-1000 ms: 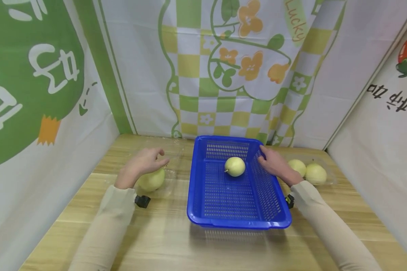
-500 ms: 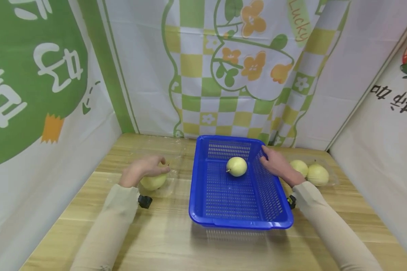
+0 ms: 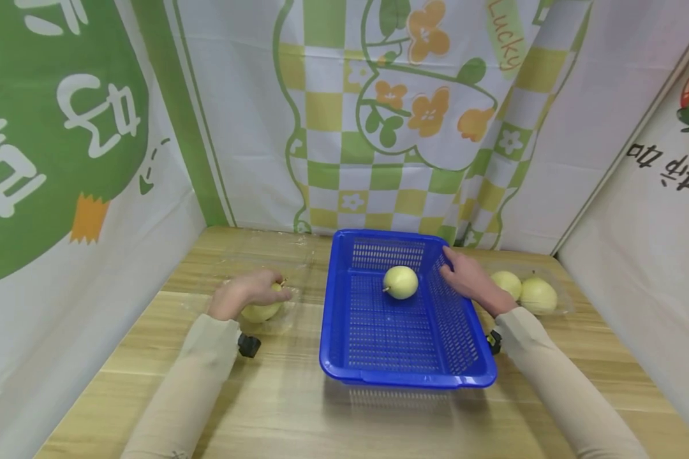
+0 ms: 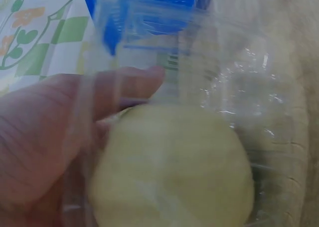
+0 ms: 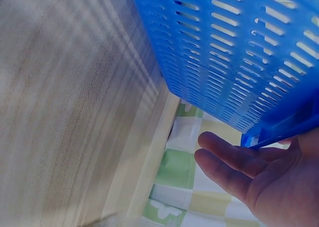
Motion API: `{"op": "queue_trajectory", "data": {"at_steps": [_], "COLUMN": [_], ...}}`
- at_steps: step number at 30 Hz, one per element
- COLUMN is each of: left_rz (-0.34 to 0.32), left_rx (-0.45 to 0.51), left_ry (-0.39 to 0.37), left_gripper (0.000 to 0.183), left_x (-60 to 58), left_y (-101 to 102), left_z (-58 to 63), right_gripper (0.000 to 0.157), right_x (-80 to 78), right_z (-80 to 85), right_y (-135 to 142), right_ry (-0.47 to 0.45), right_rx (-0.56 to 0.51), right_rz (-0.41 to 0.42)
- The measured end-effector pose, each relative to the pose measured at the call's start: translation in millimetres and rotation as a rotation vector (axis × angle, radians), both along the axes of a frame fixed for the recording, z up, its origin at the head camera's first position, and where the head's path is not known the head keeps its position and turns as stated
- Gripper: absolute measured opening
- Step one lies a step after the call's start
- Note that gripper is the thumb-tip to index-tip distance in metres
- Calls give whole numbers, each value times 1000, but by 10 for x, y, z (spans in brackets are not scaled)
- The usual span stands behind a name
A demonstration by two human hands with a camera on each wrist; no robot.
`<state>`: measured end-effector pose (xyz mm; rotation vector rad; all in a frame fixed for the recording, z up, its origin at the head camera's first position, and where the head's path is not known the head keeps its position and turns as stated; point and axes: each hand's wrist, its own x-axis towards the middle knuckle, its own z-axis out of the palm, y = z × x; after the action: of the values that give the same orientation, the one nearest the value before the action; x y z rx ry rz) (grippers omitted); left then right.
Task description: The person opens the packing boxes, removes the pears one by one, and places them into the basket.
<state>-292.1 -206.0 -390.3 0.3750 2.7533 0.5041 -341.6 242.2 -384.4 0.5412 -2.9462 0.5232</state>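
Observation:
My left hand [image 3: 244, 293] is over a pale yellow pear [image 3: 259, 313] at the left, fingers curled down around its top. In the left wrist view, clear plastic [image 4: 244, 82] stands in front of the pear and part of the hand, and the far fingers are hidden. My right hand [image 3: 469, 278] holds the right rim of a blue perforated basket [image 3: 390, 341]. The right wrist view shows some fingers stretched outside the basket wall, under the rim; the thumb is hidden there. One pear [image 3: 400, 282] with a short stem lies inside the basket.
Beyond my right hand, a clear plastic tray [image 3: 563, 293] holds two more pears [image 3: 538, 296]. Transparent packaging [image 3: 281, 245] lies on the wooden table [image 3: 287, 395] at the back left. Printed cloth walls [image 3: 367, 191] enclose the table at the back and both sides.
My left hand has come down and slightly right, closing around the left pear. The right hand and basket hold their place; the head view has shifted slightly.

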Motion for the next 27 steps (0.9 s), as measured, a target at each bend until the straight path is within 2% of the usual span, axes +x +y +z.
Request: {"op": "queue_trajectory", "data": {"at_steps": [13, 18, 27], "left_rz": [-1, 18, 58], "left_rx": [-47, -68, -48], "left_ry": [28, 27, 44], "left_gripper": [73, 75, 64], "left_x": [-8, -14, -41], "left_y": [23, 28, 22], "left_z": [-29, -41, -79], "right_gripper": [56, 56, 57], "right_x": [7, 1, -6], "right_z": [22, 5, 1], "right_y": [-2, -1, 1], "right_ry": [4, 5, 3], "right_rx": [4, 7, 10], "right_rz": [1, 9, 5]}}
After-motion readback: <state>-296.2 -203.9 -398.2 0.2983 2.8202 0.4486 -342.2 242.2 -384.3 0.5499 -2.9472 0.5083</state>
